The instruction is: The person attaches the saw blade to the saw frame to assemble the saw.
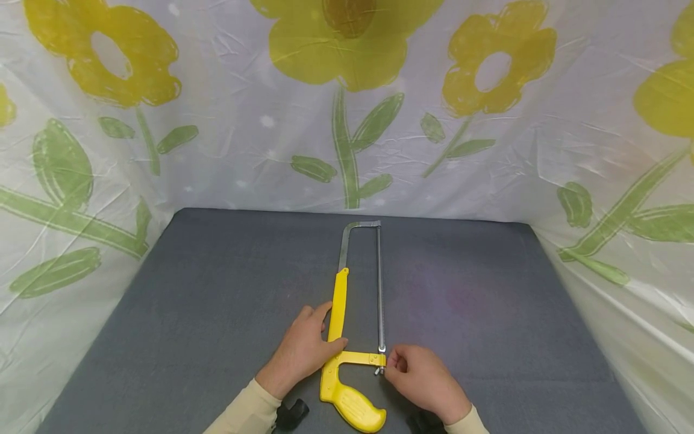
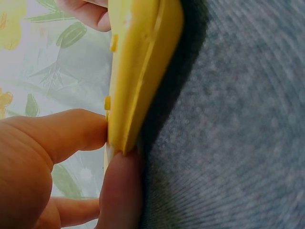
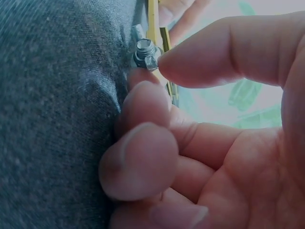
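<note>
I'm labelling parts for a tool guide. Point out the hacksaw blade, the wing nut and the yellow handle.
hacksaw blade (image 1: pixel 380 289), head view, mid-length of the strip.
wing nut (image 3: pixel 144 52), right wrist view, metal head.
yellow handle (image 1: pixel 355 407), head view, grip's middle.

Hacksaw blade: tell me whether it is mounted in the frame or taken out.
Mounted. The blade runs straight between both ends of the hacksaw; the right hand pinches the wing nut there.

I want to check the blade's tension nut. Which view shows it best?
The right wrist view: the nut fills the near field, pinched by the right hand. The head view shows it as a tiny speck on the hacksaw; the left wrist view hides it.
</note>
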`<state>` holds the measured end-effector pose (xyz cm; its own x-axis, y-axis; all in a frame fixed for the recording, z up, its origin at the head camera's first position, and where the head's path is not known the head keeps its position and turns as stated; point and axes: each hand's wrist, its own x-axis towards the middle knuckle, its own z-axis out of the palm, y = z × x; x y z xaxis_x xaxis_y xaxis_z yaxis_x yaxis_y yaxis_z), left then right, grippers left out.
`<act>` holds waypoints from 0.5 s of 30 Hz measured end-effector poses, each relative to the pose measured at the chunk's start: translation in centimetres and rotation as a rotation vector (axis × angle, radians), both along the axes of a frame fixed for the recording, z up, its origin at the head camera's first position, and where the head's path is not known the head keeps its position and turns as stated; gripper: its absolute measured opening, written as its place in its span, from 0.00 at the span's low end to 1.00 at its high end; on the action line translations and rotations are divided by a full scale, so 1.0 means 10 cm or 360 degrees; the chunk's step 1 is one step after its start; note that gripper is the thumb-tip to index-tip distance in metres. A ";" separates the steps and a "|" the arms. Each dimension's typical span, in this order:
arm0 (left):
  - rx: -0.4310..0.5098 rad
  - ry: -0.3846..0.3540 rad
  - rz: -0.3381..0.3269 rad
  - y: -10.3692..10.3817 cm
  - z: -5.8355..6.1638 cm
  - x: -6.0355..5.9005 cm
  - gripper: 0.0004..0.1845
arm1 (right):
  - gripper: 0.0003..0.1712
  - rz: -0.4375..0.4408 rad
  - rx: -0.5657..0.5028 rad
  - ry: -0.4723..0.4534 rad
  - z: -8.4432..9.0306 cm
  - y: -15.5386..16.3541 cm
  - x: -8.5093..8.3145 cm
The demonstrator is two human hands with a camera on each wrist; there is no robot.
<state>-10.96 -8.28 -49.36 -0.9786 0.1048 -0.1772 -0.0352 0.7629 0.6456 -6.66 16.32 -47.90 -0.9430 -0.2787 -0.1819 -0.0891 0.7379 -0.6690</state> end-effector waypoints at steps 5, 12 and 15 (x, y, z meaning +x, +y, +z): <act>-0.0002 0.0001 -0.0009 0.00 0.00 -0.01 0.46 | 0.10 -0.0020 -0.0009 -0.0004 0.00 0.01 0.00; 0.0006 0.0020 -0.0018 -0.01 0.00 0.00 0.45 | 0.09 -0.0029 -0.0008 0.0018 -0.01 0.01 0.01; 0.0008 0.0024 -0.0022 -0.02 0.00 0.00 0.45 | 0.09 -0.0019 -0.0002 0.0024 -0.01 0.01 0.00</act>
<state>-10.97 -8.43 -49.34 -0.9796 0.1190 -0.1618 -0.0150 0.7599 0.6499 -6.61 16.37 -47.98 -0.9489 -0.2676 -0.1674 -0.0903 0.7383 -0.6684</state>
